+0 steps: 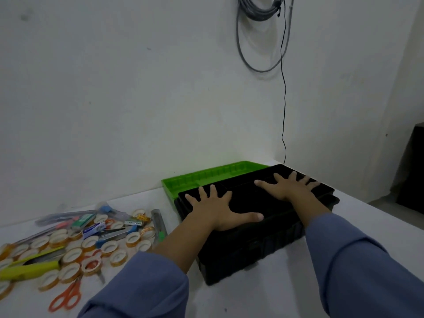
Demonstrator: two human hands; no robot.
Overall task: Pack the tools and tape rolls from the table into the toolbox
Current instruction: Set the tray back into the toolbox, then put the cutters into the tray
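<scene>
Surface: white table (263, 292), white wall behind.
Toolbox (252, 246): black, open, green lid (206, 177) far side.
Left hand (215, 208): fingers splayed flat on tray.
Right hand (292, 187): same.
Tape rolls (89, 244): heaped left, with orange scissors (67, 297).

A left hand (215, 210) and a right hand (291, 187), palms down and spread wide, lie flat over the open top of the toolbox (252, 249), covering much of the way in. The green lid (206, 177) lies open behind it, close to the wall (137, 111), closing off the back. To the left, tape rolls (89, 242), a cutter (158, 222) and scissors (66, 297) (edge to edge in places) crowd the table (263, 301); only a narrow strip parts them from the box. Bare tabletop lies in front and to the right.
</scene>
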